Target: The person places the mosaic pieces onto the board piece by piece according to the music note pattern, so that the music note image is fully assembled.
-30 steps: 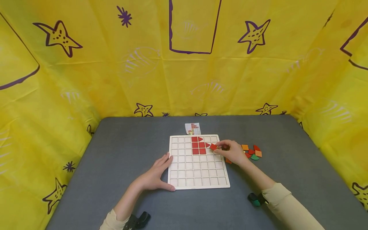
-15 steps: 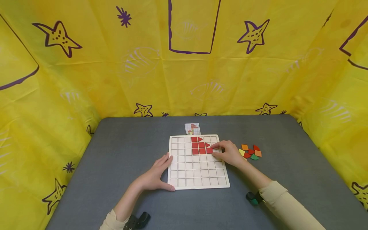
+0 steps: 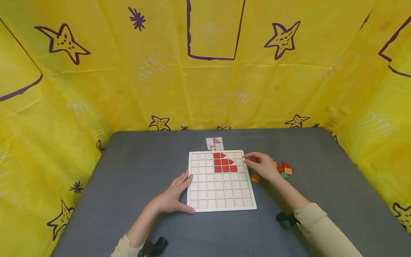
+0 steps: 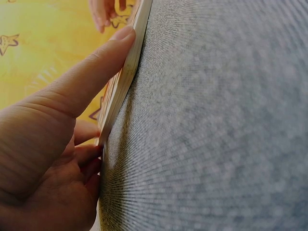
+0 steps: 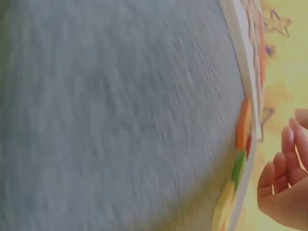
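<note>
L hand (image 3: 173, 196) on board (image 3: 220, 194) (gridded), R hand (image 3: 264, 167) nearby

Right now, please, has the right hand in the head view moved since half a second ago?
Yes, the right hand moved rightward, to the right edge of the board.

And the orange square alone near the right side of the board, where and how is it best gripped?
Probably pinch the near and far edges of the orange square, coming from above: it lies flat on the table, the board close on its left.

Light falls evenly (right wrist view blurred).
</note>
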`<action>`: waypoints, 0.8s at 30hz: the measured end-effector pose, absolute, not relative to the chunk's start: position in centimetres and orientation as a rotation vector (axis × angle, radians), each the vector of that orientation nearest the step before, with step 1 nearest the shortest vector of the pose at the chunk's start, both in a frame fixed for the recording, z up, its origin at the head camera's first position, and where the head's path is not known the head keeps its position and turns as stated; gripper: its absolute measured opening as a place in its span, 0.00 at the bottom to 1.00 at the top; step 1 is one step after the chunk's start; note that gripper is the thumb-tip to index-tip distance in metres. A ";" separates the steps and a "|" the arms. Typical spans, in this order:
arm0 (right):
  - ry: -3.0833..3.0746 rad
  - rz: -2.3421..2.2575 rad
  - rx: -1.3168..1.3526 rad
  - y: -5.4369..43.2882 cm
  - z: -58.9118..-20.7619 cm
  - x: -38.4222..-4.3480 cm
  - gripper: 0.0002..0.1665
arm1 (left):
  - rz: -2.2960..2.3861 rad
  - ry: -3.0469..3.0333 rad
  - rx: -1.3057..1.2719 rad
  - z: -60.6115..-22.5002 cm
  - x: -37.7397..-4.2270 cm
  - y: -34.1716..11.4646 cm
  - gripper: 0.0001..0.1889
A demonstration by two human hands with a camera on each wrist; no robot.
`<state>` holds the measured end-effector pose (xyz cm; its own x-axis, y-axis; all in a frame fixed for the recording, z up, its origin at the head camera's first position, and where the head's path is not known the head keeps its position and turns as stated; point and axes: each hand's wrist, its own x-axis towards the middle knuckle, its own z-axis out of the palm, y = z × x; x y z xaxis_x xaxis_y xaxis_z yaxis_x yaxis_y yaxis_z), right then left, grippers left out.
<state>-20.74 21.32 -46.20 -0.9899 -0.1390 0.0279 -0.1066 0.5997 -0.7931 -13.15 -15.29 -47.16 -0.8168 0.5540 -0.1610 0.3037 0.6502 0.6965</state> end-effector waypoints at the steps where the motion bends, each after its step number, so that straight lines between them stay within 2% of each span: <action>1: 2.774 -1.396 -0.173 21.8 -46.0 -20.8 0.16 | 0.964 2.510 0.682 -47.2 -13.1 -15.3 0.62; 5: 2.791 -1.396 -0.057 23.5 -45.7 -20.7 0.18 | 0.966 2.514 0.690 -47.2 -13.2 -15.3 0.62; 10: 2.798 -1.325 -0.054 25.1 -46.0 -20.7 0.18 | 0.971 2.519 0.702 -47.3 -13.2 -15.4 0.62; 24: 2.918 -1.102 -0.406 25.0 -47.7 -22.1 0.16 | 0.962 2.520 0.680 -47.2 -13.1 -15.4 0.62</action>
<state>-22.09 25.02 -47.74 -0.9666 -0.2384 0.0940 -0.2410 0.7211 -0.6496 -13.10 -15.40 -47.22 -0.8204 0.5502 -0.1555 0.3068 0.6531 0.6923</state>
